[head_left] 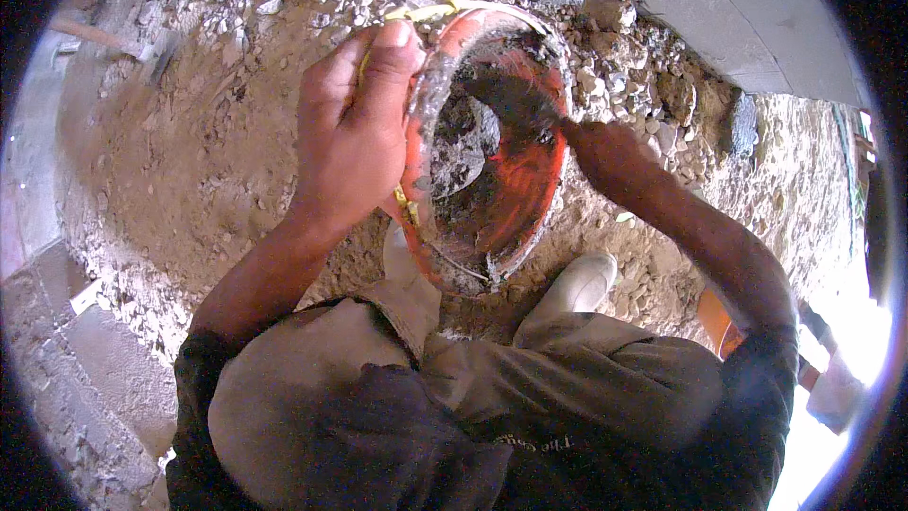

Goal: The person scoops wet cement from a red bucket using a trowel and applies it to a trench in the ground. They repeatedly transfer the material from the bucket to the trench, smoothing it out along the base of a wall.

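Observation:
My left hand (364, 123) is closed on the left rim of an orange bucket (539, 189), its thumb along the top edge. The bucket is tilted so that its mouth faces me, and grey mortar crusts its rim and inner wall. A lump of wet grey mortar (466, 147) lies deep inside. My right hand (610, 161) is closed at the right rim around the handle end of a mortar-covered tool, apparently a trowel (515, 102), whose dark blade reaches into the bucket. A yellow strap (430, 12) runs along the bucket's outer left side.
Brown soil (189, 161) with loose gravel (653, 114) surrounds the bucket. Grey slabs (709, 19) edge the upper right, and paving blocks (113, 350) the lower left. A wooden-handled tool (99, 36) is at the upper left. My pale boot (588, 282) stands below the bucket.

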Demonstrator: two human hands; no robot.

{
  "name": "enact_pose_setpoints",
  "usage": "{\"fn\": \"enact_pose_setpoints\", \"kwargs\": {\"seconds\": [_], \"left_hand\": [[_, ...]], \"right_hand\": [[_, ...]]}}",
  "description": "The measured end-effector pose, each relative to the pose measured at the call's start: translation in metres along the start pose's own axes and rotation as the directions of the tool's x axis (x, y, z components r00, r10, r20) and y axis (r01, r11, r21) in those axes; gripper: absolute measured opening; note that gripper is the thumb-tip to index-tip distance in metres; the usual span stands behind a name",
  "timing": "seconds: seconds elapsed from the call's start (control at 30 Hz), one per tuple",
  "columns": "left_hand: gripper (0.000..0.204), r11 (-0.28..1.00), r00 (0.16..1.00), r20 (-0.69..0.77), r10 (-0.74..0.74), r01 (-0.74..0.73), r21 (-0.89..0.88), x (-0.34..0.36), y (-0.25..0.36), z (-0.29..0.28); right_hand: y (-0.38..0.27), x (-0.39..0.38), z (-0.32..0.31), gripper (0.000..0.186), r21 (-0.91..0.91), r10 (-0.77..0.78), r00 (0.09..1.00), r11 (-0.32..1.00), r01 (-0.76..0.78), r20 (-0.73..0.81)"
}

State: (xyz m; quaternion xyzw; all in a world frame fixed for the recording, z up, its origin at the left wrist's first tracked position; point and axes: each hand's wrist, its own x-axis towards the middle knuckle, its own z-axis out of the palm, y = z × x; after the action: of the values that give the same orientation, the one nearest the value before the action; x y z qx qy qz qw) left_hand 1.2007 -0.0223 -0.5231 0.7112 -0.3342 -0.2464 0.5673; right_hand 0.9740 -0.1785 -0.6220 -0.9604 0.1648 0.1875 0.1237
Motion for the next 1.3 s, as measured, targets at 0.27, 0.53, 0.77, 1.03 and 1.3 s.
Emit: {"fn": "enact_pose_setpoints", "kwargs": {"seconds": [0.27, 0.53, 0.77, 1.03, 1.3], "left_hand": [[0.039, 0.973, 0.957, -0.220, -0.191, 0.156, -0.169, 0.008, -0.023, -0.012], [0.039, 0.967, 0.926, -0.311, -0.216, 0.160, -0.196, 0.005, -0.026, -0.013], [0.037, 0.979, 0.926, -0.326, -0.190, 0.153, -0.134, -0.004, -0.019, -0.022], [0.037, 0.972, 0.911, -0.394, 0.125, -0.033, 0.231, 0.016, -0.045, -0.040], [0.042, 0.961, 0.828, -0.487, -0.277, 0.249, -0.123, 0.022, -0.033, -0.045]], "right_hand": [[-0.045, -0.005, 0.026, 0.046, 0.572, -0.279, 0.928, 0.815, 0.094, 0.245], [-0.083, -0.003, 0.001, 0.040, 0.589, -0.306, 0.930, 0.721, 0.365, -0.203], [-0.100, 0.000, -0.008, 0.029, 0.804, -0.261, 0.962, 0.554, 0.216, -0.079], [-0.045, -0.036, -0.016, 0.038, 0.702, -0.295, 0.943, 0.639, 0.314, -0.153], [0.053, -0.097, -0.089, 0.036, 0.561, 0.102, 0.994, 0.821, -0.104, 0.036]]}}
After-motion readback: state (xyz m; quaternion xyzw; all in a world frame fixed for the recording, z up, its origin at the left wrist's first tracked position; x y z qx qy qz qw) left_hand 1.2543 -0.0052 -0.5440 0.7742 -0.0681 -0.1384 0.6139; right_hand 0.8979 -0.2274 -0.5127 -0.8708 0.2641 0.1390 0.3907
